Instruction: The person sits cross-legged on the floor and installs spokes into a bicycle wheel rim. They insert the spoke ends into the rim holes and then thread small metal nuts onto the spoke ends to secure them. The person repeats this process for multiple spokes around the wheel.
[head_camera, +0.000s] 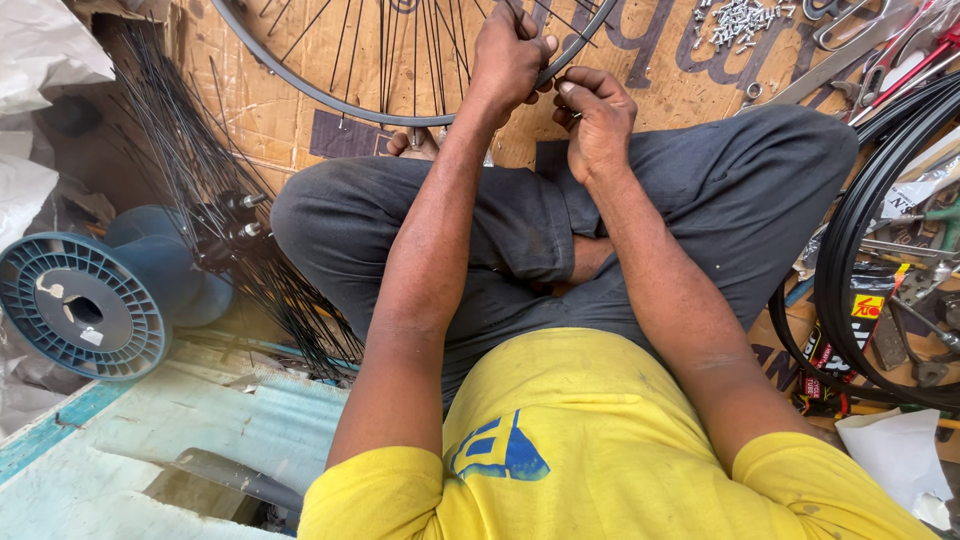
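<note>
While the person sits cross-legged on cardboard (260, 110), the bicycle wheel rim (330, 100) lies before the knees; the left hand (510, 60) grips its spokes (420, 50); the right hand (597, 118) curls closed beside the rim, pinching something too small to tell; loose black spokes (190, 170) lie left.

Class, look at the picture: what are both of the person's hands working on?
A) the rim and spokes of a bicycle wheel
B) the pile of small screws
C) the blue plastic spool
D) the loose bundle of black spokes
A: the left hand and right hand both grip at the bicycle wheel, where thin spokes meet its rim, above the crossed legs.
</note>
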